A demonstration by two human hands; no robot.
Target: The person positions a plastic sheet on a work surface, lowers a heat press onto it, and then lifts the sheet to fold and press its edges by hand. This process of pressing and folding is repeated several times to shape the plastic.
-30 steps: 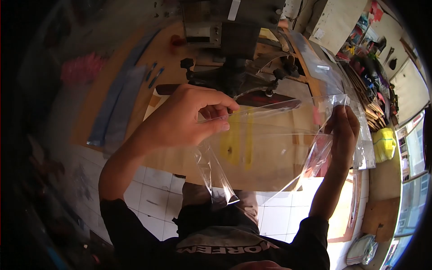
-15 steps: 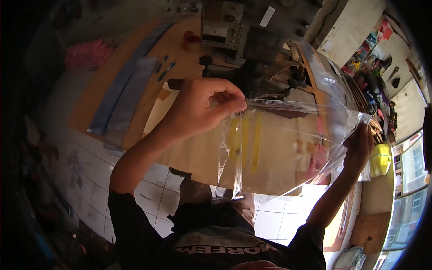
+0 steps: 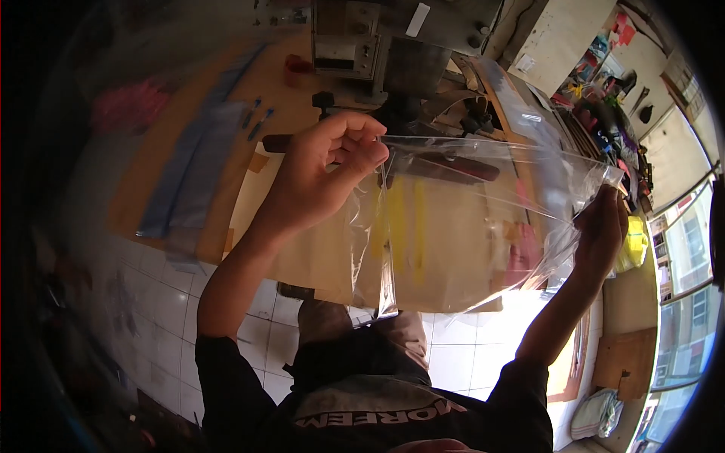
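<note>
Clear plastic film (image 3: 468,219) hangs between my hands above the tabletop (image 3: 283,102)'s near edge, its upper edge pinched between thumb and fingers of my left hand (image 3: 328,162) and gripped in my closed right hand (image 3: 602,226). Blue pens (image 3: 261,124) lie toward the left edge.

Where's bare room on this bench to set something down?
A strip of bench top looks bare between the blue-grey sheets and the tan board; another between the pens and the red object. It's crowded around the machine; clear film spans the board.
</note>
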